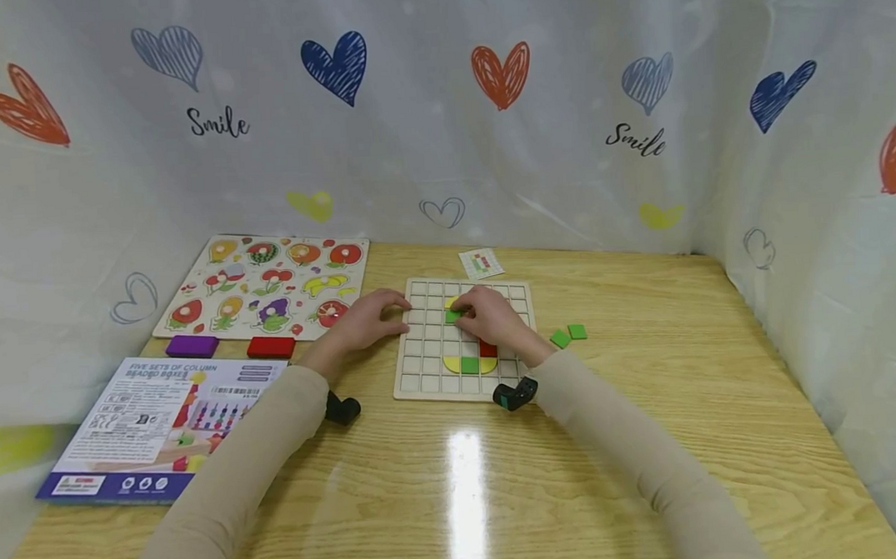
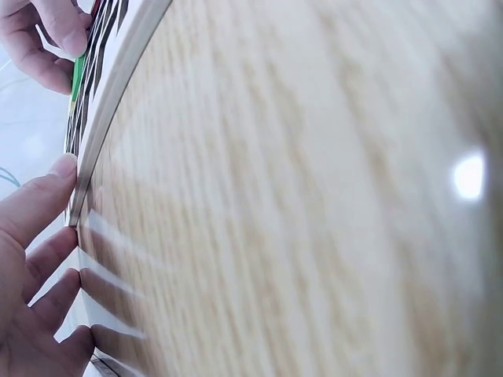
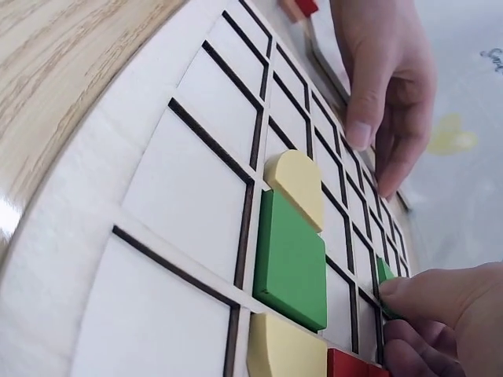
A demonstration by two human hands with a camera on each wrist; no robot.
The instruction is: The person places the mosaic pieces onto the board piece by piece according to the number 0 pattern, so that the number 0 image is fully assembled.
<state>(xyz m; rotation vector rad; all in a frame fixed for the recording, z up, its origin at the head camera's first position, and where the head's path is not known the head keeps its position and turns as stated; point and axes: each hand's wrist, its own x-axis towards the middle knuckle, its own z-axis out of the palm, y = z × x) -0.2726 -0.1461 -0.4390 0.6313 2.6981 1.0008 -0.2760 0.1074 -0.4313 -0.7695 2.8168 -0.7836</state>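
A wooden grid board lies on the table. My left hand is at its left edge, thumb touching the rim and fingertips on the tabletop in the left wrist view. Over the board's upper middle, my right hand pinches a green square tile between thumb and fingers, at a grid cell. Part of a yellow piece shows just behind that tile. Nearer the front edge sit another green square with rounded yellow pieces on either side, and a red piece, partly covered by the right hand.
Two loose green tiles lie right of the board, and a small pattern card lies behind it. At left are a fruit knob puzzle, purple and red blocks, and a printed box.
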